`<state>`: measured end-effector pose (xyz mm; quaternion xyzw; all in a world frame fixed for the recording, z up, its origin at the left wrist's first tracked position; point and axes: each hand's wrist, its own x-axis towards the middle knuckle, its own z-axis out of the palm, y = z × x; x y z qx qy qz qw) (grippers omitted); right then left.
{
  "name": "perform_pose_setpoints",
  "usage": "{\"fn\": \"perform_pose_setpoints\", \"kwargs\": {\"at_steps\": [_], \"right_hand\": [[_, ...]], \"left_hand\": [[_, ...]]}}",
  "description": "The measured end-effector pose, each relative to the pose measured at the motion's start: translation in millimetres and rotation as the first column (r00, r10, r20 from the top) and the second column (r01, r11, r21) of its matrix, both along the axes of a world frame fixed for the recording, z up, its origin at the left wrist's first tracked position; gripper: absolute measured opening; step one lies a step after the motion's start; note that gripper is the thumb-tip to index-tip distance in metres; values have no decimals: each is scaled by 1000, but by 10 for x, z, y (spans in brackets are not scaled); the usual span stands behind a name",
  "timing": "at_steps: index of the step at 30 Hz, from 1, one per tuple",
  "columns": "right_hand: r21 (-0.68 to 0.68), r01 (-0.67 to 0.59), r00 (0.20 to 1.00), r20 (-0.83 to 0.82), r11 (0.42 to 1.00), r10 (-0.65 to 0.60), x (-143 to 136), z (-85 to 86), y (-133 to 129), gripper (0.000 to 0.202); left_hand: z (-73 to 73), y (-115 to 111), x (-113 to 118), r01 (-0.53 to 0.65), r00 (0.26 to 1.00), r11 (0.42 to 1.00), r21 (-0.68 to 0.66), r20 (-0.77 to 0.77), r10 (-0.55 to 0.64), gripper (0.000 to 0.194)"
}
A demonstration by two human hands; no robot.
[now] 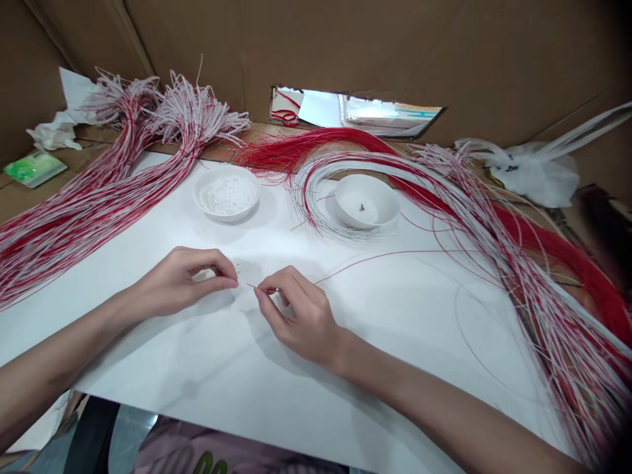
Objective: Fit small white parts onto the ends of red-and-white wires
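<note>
My right hand (301, 313) pinches a thin red wire (380, 255) close to its end. The short tip pokes out to the left of the fingertips, and the rest curves away to the right. Facing that tip, a small gap apart, my left hand (195, 280) has thumb and forefinger closed together. Whatever is between them is too small to make out. A few tiny white beads (237, 268) lie on the white sheet just behind the left fingertips. Beyond my left hand stands a shallow white bowl (201, 205) holding many small white bits.
A second white bowl (345, 197) has a small dark thing inside. Bundles of red and white strands (143, 181) lie at the left, and more strands (523, 276) sweep down the right. A cardboard wall (197, 33) closes the back; a plastic bag (538, 172) sits back right.
</note>
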<state>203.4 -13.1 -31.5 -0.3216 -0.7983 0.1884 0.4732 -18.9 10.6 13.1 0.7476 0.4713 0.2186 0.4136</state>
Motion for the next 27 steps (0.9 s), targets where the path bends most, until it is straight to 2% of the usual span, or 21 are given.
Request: {"fn": "perform_pose_setpoints", "kwargs": {"at_steps": [4, 10, 27], "right_hand": [[33, -2, 1000, -11, 999, 3, 3, -5, -8, 12], [38, 6, 999, -36, 999, -5, 0, 4, -7, 15], [53, 37, 999, -8, 998, -37, 9, -12, -8, 14]], "left_hand": [[-46, -37, 98, -93, 975, 979, -179, 181, 125, 14], [-93, -25, 114, -102, 943, 932, -349, 265, 202, 13], [-74, -58, 127, -124, 958, 952, -279, 217, 189, 15]]}}
